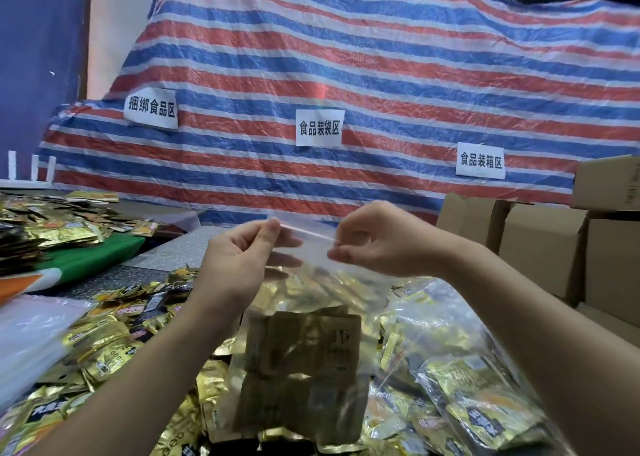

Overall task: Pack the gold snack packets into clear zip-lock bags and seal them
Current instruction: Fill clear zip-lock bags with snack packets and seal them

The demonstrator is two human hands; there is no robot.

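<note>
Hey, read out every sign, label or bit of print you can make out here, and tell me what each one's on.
"捆绑食品区": left paper sign on the striped tarp.
"食品装袋区": middle paper sign on the tarp.
"食品装箱区": right paper sign on the tarp.
Print on the loose gold snack packets: too blurred to read.
Print on the packets inside the held zip-lock bag: too blurred.
Marks on the cardboard box: unreadable.

Light is even and fairly bright, apparently from overhead; shadows are soft. Foil glare is strong on the gold packets (100, 348) at my left. The striped tarp (346, 74) shows a faint sheen. Wide-angle bending curves the frame edges. My forearms and the lower corners look soft, slightly blurred. Paper labels (319, 127) read sharp.
</note>
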